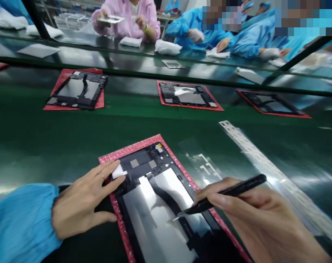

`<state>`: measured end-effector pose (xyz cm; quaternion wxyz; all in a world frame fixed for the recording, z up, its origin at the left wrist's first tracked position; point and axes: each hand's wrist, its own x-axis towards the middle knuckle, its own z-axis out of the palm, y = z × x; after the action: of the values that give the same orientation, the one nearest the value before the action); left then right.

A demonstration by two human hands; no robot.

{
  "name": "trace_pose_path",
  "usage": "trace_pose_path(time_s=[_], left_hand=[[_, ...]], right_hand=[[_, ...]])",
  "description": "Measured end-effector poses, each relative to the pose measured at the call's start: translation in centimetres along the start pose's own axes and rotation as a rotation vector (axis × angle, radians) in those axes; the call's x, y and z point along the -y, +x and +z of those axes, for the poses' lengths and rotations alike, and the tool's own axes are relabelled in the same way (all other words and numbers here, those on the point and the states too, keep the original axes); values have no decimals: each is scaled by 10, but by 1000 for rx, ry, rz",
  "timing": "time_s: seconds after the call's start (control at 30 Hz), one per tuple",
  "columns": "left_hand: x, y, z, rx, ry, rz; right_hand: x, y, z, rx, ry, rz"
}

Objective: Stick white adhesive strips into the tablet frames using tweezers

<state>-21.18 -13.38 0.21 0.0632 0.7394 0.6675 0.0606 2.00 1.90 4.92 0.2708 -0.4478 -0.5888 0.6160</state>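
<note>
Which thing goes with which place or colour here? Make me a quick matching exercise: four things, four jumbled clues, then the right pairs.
Things
1. Tweezers
2. Nearest tablet
3. Sticker strip
4. Sleeve on the left arm

Clues
A. On pink bubble wrap
B. Light blue
C. Held in the right grip
D. On the green surface, over to the right

Right pairs: 1-C, 2-A, 3-D, 4-B
</note>
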Motion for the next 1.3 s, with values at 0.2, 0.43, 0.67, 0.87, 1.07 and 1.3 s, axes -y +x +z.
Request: trace_pose_path(time_s=[0.2,0.43,0.67,0.87,1.07,1.3], left_hand=[[-20,-17,6,-74,-79,-31],[-23,-36,12,-186,80,182],[-21,-37,28,-235,112,172],[-25,-37,37,-354,11,75],[-25,-39,42,-319,1,100],[-23,-41,39,-305,-17,106]], right_hand=[[-4,-2,50,104,76,75],[-19,6,78,125,108,117],[-32,13,83,164,73,183],[-35,12,82,140,89,257],[-37,12,79,123,96,280],[-37,12,78,113,75,270]])
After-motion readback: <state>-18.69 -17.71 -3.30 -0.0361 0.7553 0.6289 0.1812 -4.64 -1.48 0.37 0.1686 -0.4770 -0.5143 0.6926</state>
